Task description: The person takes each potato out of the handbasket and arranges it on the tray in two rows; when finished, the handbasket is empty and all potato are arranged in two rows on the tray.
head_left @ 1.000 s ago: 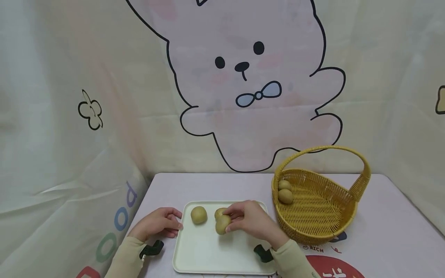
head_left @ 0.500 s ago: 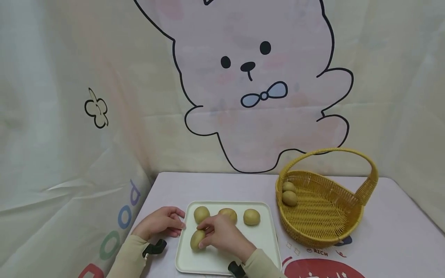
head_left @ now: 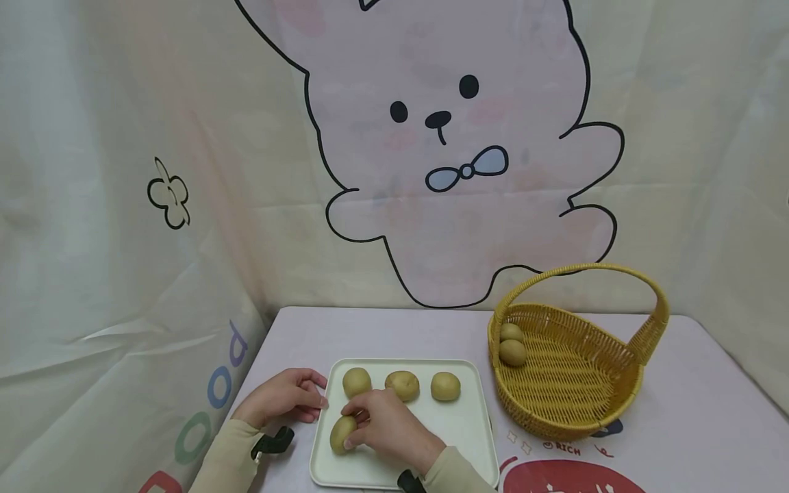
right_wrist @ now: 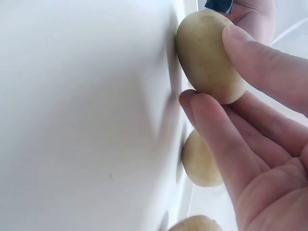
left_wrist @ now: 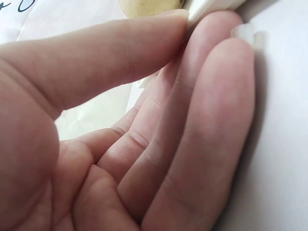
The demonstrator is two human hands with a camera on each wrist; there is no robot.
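My right hand (head_left: pixel 394 426) pinches a potato (head_left: pixel 342 435) between thumb and fingers at the front left of a white tray (head_left: pixel 444 448). In the right wrist view, the thumb lies on one side of this potato (right_wrist: pixel 209 57) and fingertips touch its lower end. Along the tray's back lie a left potato (head_left: pixel 357 382), a middle potato (head_left: pixel 402 386) and a right potato (head_left: pixel 446 386). My left hand (head_left: pixel 283 397) holds the tray's left edge. In the left wrist view, the thumb meets the tray rim (left_wrist: pixel 204 10) with bent fingers beside it.
A yellow wicker basket (head_left: pixel 570 383) with a tall handle stands right of the tray, with two potatoes (head_left: pixel 513 352) at its left side. The table (head_left: pixel 382 332) has a pale cover with red print. A curtain (head_left: pixel 277 260) with a cartoon figure hangs behind.
My right hand has moved left and nearer, carrying the potato from the tray's middle to its front left. The right potato has come into sight. My left hand stays at the tray's edge.
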